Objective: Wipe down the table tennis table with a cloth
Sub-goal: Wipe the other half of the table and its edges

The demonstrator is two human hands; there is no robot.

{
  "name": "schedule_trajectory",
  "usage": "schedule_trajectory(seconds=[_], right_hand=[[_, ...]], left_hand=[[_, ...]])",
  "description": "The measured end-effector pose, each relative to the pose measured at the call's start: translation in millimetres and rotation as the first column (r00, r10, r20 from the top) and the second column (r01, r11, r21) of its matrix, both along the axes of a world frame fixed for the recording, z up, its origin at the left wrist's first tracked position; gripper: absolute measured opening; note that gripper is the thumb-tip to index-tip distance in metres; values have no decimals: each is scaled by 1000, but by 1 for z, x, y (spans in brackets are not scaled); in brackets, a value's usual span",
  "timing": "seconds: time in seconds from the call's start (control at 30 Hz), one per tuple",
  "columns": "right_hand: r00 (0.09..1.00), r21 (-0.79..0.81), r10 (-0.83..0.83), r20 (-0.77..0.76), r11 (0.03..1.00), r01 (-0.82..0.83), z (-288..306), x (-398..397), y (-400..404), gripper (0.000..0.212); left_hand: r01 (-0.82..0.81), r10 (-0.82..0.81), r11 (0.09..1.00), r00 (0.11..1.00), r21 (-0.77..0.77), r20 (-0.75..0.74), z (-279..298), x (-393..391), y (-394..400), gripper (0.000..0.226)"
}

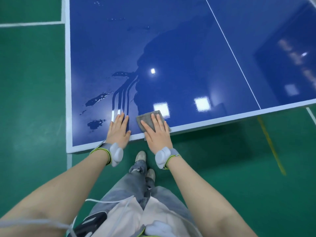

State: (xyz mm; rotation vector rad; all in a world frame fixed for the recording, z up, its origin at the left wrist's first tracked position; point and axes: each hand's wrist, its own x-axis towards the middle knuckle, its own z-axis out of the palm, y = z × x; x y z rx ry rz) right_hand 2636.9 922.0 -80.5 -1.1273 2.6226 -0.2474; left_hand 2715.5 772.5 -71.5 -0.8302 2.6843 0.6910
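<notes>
Shoes (145,165) on green floor (34,108); puddles (96,99) streak table (179,57).

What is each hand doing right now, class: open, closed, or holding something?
Left hand: open, fingers straight, flat on the wet table.
Right hand: open, fingers straight, pressing the grey cloth onto the table.
</notes>
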Motion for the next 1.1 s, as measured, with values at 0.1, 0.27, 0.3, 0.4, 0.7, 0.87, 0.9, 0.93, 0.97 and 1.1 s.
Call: schedule_trajectory(seconds=[0.1,0.27,0.3,0.4,0.7,0.87,0.9,0.93,0.97,1.1], right_hand=[[999,-78,19,-26,997,-21,-9,-16,20,50],[968,-43,-251,-1,967,250,-8,-9,15,46],[963,-2,-267,11,964,268,-7,-5,10,48],[978,70,-205,36,977,202,-5,12,-5,50],[989,-33,126,79,992,-123,-1,32,-9,56],[982,-37,-180,55,983,182,-4,25,-11,56],[974,4,-220,59,976,220,-2,29,-16,54],[968,49,-246,58,969,243,-1,34,-22,51],[961,87,-269,66,961,263,0,39,-28,49],[972,93,-215,97,974,206,3,64,-58,49]], left_hand=[[-10,10,1000,1000,8,-18,-1,10,6,59],[-9,10,1000,1000,11,-26,-3,26,13,58],[-1,1,1000,1000,8,-20,-4,27,13,59],[4,-4,1000,1000,3,-14,-4,31,14,60],[75,-72,996,995,37,-71,-2,37,7,61],[140,-130,987,984,76,-120,3,53,-19,55],[148,-141,986,985,70,-104,4,58,-23,57],[155,-149,986,985,62,-87,4,62,-28,59],[160,-156,986,985,52,-74,4,67,-33,63],[174,-173,984,984,26,-32,7,81,-54,74]])
